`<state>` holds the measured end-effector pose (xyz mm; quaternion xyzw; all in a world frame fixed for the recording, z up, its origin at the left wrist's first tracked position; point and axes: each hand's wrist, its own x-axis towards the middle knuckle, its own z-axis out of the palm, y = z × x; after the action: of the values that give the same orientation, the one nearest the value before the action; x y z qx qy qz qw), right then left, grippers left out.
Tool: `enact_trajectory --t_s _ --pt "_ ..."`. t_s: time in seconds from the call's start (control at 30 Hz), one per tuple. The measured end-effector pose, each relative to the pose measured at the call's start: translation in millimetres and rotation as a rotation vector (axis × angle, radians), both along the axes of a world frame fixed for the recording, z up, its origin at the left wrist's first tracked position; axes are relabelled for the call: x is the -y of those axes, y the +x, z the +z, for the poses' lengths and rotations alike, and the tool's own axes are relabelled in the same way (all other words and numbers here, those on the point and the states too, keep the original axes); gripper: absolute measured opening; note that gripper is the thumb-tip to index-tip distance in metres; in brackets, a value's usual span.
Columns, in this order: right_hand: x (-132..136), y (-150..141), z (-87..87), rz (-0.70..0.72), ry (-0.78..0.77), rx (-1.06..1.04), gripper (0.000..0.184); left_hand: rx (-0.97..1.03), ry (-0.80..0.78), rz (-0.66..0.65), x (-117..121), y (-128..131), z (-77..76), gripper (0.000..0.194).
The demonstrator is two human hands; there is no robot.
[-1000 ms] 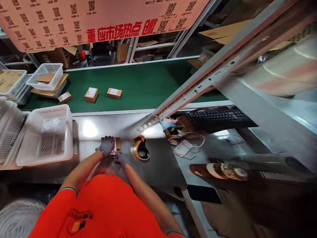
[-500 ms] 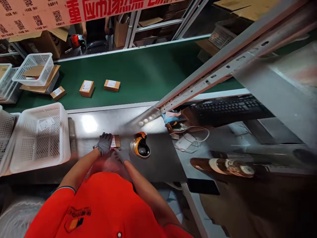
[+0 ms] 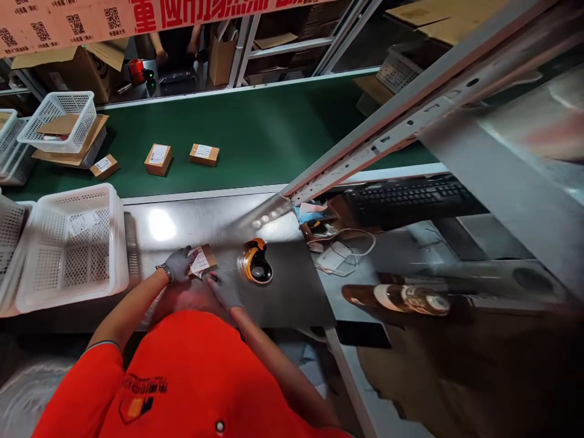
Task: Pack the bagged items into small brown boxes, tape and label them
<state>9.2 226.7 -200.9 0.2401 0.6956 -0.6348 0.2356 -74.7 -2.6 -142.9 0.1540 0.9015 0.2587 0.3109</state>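
A small brown cardboard box (image 3: 210,257) with a white printed label (image 3: 199,261) rests on the metal worktop, turned at an angle. My left hand (image 3: 179,264), in a grey glove, grips its left side, fingers over the edge. Close to the box's lower right corner is my gloved right hand (image 3: 224,292), its fingers drawn together. A small dark and reddish bit shows at those fingertips, too blurred to name. To the right of the box stands an orange and black rounded device (image 3: 258,263), apart from both hands.
White plastic baskets (image 3: 116,243) stand at the left. Beyond the worktop runs a green conveyor belt (image 3: 255,134) carrying several labelled boxes. A slanted metal post (image 3: 365,131) crosses on the right, near a keyboard (image 3: 410,193) and a bottle (image 3: 396,298). Opposite, another person's hands show.
The small box has turned and shifted slightly left, and more of its label shows. My left hand has moved left and down with it. The right hand's fingers now sit below its corner.
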Motion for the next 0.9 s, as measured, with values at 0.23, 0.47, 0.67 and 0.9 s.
enact_trajectory --t_s 0.23,0.47,0.67,0.9 --pt "23.2 -4.5 -6.5 0.352 0.464 -0.387 0.01 -0.017 -0.182 0.09 -16.1 25.0 -7.8 0.128" --pt "37.7 -6.2 -15.3 0.404 0.629 -0.401 0.019 -0.007 -0.233 0.165 -20.8 28.3 -12.7 0.121" --pt "47.5 -5.2 -14.8 0.329 0.605 -0.395 0.023 -0.015 -0.242 0.2 -22.3 27.2 -13.2 0.126" --pt "41.3 -5.2 -15.4 0.334 0.567 -0.399 0.024 0.009 -0.269 0.207 -24.8 25.3 -6.6 0.131"
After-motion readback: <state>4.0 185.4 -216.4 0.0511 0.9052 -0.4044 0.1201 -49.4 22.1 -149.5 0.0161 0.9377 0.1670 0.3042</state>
